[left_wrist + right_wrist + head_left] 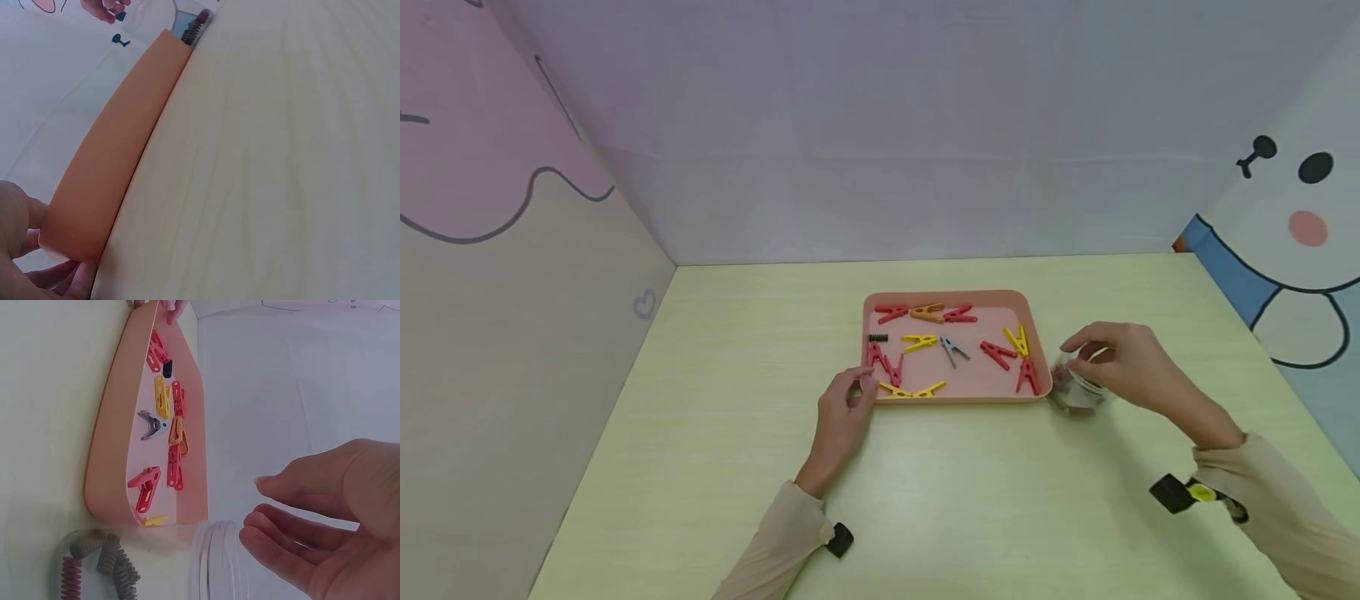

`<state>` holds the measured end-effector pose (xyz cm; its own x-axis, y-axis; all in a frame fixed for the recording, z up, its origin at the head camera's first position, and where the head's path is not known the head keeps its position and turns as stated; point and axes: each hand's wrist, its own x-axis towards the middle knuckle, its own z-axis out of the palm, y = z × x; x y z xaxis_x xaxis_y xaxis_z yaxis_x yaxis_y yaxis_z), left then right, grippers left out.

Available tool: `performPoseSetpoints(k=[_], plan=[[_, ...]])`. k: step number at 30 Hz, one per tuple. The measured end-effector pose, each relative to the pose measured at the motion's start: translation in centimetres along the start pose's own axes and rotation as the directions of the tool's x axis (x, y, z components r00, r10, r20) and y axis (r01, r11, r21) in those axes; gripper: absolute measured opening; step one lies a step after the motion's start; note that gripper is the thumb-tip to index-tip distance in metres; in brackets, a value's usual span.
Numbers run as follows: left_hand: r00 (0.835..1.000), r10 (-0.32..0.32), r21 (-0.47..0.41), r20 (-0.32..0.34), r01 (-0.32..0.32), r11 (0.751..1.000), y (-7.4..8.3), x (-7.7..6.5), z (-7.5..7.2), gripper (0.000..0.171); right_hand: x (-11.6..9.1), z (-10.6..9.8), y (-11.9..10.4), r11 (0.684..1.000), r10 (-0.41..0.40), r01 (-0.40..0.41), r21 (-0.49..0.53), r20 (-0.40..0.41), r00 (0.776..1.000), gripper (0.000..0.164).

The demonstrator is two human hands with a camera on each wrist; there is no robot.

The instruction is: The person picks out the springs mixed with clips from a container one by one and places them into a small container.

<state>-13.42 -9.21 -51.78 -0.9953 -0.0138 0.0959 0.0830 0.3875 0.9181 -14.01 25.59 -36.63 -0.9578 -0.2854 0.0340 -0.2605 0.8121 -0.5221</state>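
Observation:
A shallow salmon-pink tray (962,400) holds several small clothespins: red (997,354), yellow (920,342), an orange one (927,312) and a grey one (953,348). Near its left wall lies a small black spring (877,337). My left hand (842,417) grips the tray at its near left corner, fingers on both sides of the wall in the left wrist view. Just right of the tray is a clear jar (1078,400) with dark and reddish coil springs (72,578) inside. Over the jar's mouth hovers my right hand (319,525), thumb and fingers apart, nothing between them.
A pale wood-grain table (737,350) carries the tray and jar. Behind it rises a plain whitish wall (925,167), with cartoon-printed panels (1285,208) at left and right. Both sleeves wear a dark wrist device (840,540).

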Motion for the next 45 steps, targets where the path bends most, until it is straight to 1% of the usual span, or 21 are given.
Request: performPoseSetpoints(k=[4, 11, 17, 23, 30, 38, 41, 45], plan=[[1.0, 0.003, -0.004, 0.004, -0.003, 1.0, -0.1, 0.1, 0.0, 0.03, 0.6, 0.5, -0.8, 1.0, 0.013, -0.013, 0.027, 0.008, 1.0, 0.017], [1.0, -0.008, -0.003, 0.007, 0.008, 1.0, -0.3, 0.0, 0.1, 0.03, 1.6, 1.4, -2.0, 0.998, -0.007, 0.007, 0.061, -0.002, 1.0, 0.02], [1.0, -0.011, -0.004, 0.011, 0.011, 1.0, -0.2, 0.0, 0.0, 0.03, 2.4, 2.2, -2.7, 0.996, -0.008, 0.009, 0.091, -0.015, 1.0, 0.018], [1.0, -0.012, 0.008, 0.006, 0.012, 1.0, -0.2, 0.0, -0.1, 0.03, 3.6, 3.5, -3.5, 0.992, -0.022, 0.025, 0.121, -0.027, 0.999, 0.016], [1.0, 0.003, -0.005, 0.01, -0.003, 1.0, -0.4, 0.0, 0.0, 0.029, 5.0, 4.4, -4.6, 0.99, -0.007, 0.009, 0.143, -0.018, 1.0, 0.014], [1.0, -0.003, -0.002, 0.018, 0.003, 1.0, -0.2, 0.0, 0.0, 0.03, 6.2, 5.5, -5.4, 0.986, -0.009, 0.012, 0.169, -0.02, 1.0, 0.013], [1.0, 0.003, -0.004, 0.019, -0.003, 1.0, -0.2, 0.0, -0.1, 0.03, 6.7, 6.0, -5.6, 0.984, -0.018, 0.021, 0.174, -0.022, 1.0, 0.014], [1.0, 0.004, -0.01, 0.018, -0.003, 1.0, -0.1, 0.0, -0.2, 0.03, 7.7, 6.7, -5.7, 0.978, -0.069, 0.074, 0.195, -0.032, 0.997, 0.016]])
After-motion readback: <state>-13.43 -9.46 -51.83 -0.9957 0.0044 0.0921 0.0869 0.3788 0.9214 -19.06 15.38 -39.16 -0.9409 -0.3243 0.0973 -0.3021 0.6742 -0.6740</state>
